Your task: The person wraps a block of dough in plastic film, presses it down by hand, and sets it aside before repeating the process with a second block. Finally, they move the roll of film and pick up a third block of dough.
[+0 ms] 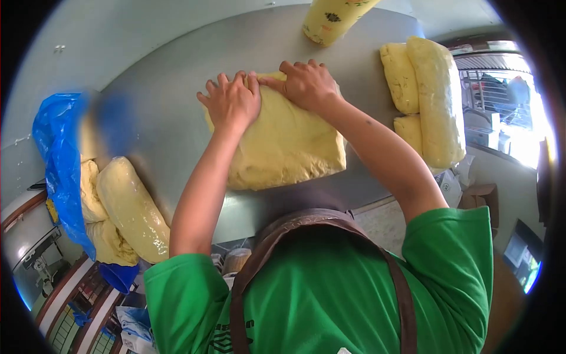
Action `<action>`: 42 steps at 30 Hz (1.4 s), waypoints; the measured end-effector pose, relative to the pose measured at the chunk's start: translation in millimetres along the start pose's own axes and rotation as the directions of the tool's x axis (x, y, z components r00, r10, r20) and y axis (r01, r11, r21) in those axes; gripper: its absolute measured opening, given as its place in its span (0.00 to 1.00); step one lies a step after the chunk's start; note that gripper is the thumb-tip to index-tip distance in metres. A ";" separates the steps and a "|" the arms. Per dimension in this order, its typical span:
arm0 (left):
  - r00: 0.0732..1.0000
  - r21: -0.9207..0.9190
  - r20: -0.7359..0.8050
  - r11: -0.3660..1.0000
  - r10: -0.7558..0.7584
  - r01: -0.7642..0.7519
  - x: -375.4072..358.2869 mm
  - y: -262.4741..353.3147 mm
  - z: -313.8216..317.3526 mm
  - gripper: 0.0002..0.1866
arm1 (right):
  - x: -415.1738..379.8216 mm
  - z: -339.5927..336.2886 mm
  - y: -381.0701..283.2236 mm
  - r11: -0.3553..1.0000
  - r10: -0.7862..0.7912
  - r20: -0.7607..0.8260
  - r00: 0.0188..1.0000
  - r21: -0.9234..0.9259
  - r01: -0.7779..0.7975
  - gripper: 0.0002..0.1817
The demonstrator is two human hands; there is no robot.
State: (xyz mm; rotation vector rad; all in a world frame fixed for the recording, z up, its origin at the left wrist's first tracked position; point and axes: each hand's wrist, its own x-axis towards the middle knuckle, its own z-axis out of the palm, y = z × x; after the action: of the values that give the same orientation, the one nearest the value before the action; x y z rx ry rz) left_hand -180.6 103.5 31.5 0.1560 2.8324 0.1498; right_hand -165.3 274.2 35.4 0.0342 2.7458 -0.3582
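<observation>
A broad slab of yellow dough [283, 141] lies on the metal worktable in front of me, its near edge rough and cracked. My left hand [232, 101] presses on its far left part, fingers bent around the far edge. Close by, my right hand [308, 86] grips the far right part of the same edge, its thumb pointing toward the left hand. The two thumbs nearly meet at the far edge. Some fingertips are hidden behind the dough.
Plastic-wrapped dough rolls [435, 103] are stacked at the table's right end. More dough [130, 206] sits at the left beside a blue plastic bag [56, 159]. A yellow patterned cylinder [333, 20] stands at the back of the metal table [171, 76].
</observation>
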 end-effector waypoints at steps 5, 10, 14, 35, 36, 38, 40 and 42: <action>0.859 0.073 -0.484 0.985 0.170 -0.154 -31.6 -10.9 40.3 0.39 | -28.3 36.1 6.2 0.966 -0.180 -0.554 0.813 -0.255 0.040 0.42; 0.897 -0.097 -0.329 0.934 0.297 -0.344 -130.8 -1.9 62.1 0.48 | -124.1 70.9 20.0 0.971 -0.220 -0.382 0.897 -0.176 0.164 0.37; 0.909 -0.060 -0.326 0.954 0.261 -0.295 -118.2 11.6 57.8 0.48 | -81.1 44.2 25.2 0.941 -0.317 -0.352 0.881 -0.231 0.247 0.33; 0.995 -0.785 -0.026 0.618 -0.100 0.042 -93.6 -67.5 64.2 0.49 | -46.6 43.2 -33.1 0.918 -0.383 -0.237 0.893 0.006 0.396 0.43; 0.993 -0.757 -0.071 0.653 -0.092 0.006 -105.1 -69.7 71.7 0.48 | -61.2 50.2 -24.5 0.907 -0.388 -0.271 0.881 0.057 0.417 0.42; 0.958 -0.608 -0.263 0.791 -0.114 -0.073 -148.2 -46.6 82.3 0.48 | -134.2 69.4 -18.8 0.963 -0.247 -0.356 0.901 -0.193 0.188 0.39; 0.942 -0.546 -0.307 0.836 -0.139 -0.054 -148.5 -35.5 80.8 0.46 | -135.3 68.5 -14.2 0.955 -0.290 -0.358 0.887 -0.159 0.249 0.35; 0.955 -0.581 -0.263 0.812 -0.138 -0.043 -140.6 -34.2 70.2 0.46 | -131.5 63.4 -17.9 0.960 -0.273 -0.359 0.892 -0.160 0.230 0.34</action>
State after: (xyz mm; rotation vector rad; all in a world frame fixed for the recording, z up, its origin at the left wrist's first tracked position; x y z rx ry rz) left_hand -29.1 58.6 1.5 -0.0857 2.9128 1.1034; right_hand -21.4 243.9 30.6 -0.3206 3.1600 -0.2872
